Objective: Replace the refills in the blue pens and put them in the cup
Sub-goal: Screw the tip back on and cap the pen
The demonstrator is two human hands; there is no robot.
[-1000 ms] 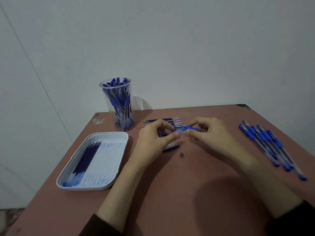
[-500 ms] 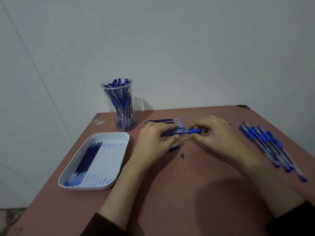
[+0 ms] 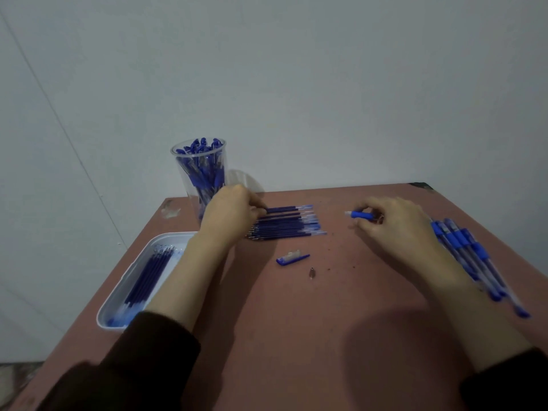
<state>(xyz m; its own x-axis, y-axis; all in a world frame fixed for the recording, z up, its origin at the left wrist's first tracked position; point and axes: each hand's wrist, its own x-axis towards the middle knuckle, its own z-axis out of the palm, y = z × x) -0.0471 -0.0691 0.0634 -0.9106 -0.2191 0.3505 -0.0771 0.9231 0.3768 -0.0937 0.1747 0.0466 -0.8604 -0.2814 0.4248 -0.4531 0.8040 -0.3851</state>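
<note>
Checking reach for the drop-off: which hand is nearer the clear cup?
Left. The left hand is just beside the cup, fingertips at the refills; the right hand is well off to the cup's right, holding a pen barrel.

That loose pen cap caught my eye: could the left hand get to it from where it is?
Probably yes. The pen cap lies on the bare table, just nearer the person than the refills where the left hand is, with nothing between them.
</note>
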